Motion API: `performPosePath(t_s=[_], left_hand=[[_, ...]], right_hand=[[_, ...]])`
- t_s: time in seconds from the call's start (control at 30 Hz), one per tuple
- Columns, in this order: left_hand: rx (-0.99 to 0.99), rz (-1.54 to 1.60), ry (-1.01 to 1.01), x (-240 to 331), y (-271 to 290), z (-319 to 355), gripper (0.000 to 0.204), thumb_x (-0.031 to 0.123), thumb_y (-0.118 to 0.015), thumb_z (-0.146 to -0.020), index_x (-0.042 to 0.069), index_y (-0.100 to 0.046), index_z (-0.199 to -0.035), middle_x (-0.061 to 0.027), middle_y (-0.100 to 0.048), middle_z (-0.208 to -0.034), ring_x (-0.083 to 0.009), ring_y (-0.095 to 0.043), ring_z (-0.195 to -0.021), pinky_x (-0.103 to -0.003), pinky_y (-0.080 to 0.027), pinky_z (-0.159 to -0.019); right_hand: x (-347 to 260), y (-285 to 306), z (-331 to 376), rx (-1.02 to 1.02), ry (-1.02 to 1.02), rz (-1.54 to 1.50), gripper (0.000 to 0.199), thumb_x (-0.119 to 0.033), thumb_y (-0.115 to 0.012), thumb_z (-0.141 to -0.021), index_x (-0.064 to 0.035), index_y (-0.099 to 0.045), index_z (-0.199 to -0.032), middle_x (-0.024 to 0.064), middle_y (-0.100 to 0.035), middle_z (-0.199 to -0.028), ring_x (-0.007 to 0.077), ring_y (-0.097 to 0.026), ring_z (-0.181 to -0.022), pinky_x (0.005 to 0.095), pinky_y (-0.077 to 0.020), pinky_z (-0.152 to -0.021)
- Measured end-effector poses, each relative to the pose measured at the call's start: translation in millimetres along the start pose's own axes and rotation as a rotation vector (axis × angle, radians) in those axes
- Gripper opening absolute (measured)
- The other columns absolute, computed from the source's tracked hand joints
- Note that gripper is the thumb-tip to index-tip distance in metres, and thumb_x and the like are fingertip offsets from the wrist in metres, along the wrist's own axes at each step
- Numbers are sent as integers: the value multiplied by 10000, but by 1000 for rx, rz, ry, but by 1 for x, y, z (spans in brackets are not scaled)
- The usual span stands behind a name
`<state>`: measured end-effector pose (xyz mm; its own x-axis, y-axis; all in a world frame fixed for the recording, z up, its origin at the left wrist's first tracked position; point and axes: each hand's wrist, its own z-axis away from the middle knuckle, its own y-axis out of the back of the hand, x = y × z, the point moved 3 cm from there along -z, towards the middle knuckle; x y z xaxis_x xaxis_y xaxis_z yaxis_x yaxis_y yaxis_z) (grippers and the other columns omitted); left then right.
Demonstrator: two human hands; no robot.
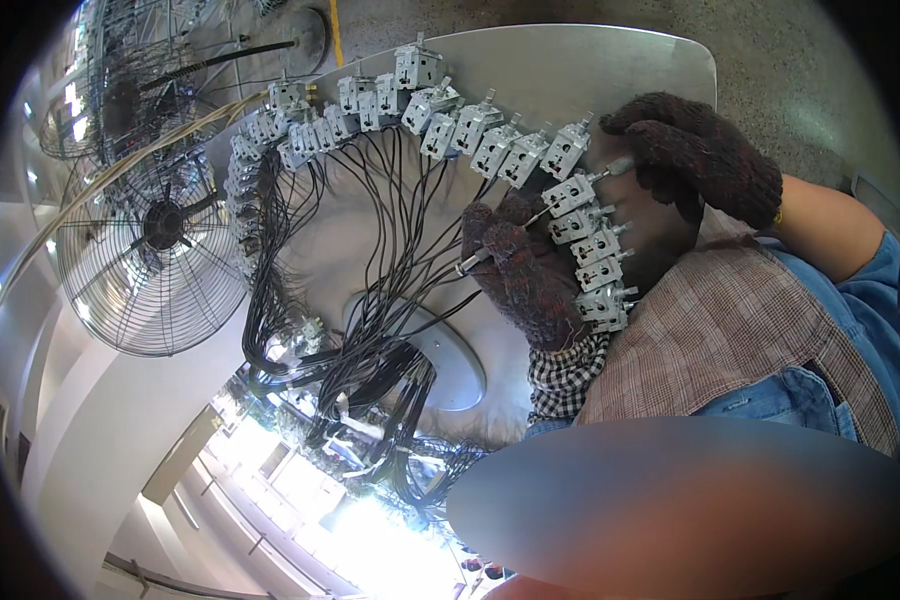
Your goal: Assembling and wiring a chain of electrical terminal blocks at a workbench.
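And here's the metal tabletop (610,50) under a curving row of grey metal blocks (475,128), black wires (254,305) spilling inside the row, caged fan (164,224) left of it, gloved right grip (708,165) bent at its right flank, its hold impossible to tell, gloved left grip (530,275) clenched around a slim metal rod (471,263) inside the row's curve

Blocks (571,194) are silver-grey, wires (378,372) black, the apron (705,345) brown plaid.
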<state>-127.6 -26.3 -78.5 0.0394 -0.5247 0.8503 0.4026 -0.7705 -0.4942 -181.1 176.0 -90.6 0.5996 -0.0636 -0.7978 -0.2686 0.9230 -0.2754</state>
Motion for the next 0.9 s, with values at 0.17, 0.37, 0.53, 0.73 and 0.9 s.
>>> performPosePath(t_s=[0.17, 0.37, 0.53, 0.73, 0.9], left_hand=[[114, 214, 130, -2, 20, -3, 349, 201, -594, -921, 10, -443, -1171, -183, -608, -1013, -260, -627, -928, -395, -564, -831], [95, 30, 11, 0, -2, 2, 359, 196, -614, -908, 10, -445, -1166, -161, -619, -969, -233, -638, -861, -374, -579, -782], [66, 1, 41, 1, -3, 2, 335, 218, -643, -891, 18, -455, -1083, -152, -619, -947, -228, -637, -863, -374, -580, -774], [91, 3, 35, 3, -10, 0, 325, 224, -669, -866, 34, -451, -1014, -139, -615, -936, -208, -632, -857, -347, -576, -771], [106, 18, 54, 3, -9, 0, 299, 175, -669, -846, 37, -449, -993, -125, -610, -924, -192, -622, -833, -338, -572, -773]], right_hand=[[7, 2, 0, 14, 46, -63, 425, -354, -561, -924, -33, -542, -1202, 68, -635, -850, 117, -602, -644, 246, -521, -545], [4, 2, 0, -19, 147, 20, 394, -279, -560, -928, -52, -527, -1248, 58, -646, -881, 102, -610, -673, 221, -508, -521], [-6, 2, 4, -24, 4, 113, 340, -245, -539, -935, -59, -562, -1219, 62, -646, -905, 114, -622, -727, 221, -509, -517], [1, 0, 2, 63, 307, 203, 323, -274, -552, -927, -33, -601, -1135, 76, -632, -851, 114, -609, -646, 238, -510, -519], [-6, -5, 3, 59, 0, 55, 339, -318, -539, -926, -60, -609, -1135, 65, -606, -785, 106, -580, -612, 241, -477, -497]])
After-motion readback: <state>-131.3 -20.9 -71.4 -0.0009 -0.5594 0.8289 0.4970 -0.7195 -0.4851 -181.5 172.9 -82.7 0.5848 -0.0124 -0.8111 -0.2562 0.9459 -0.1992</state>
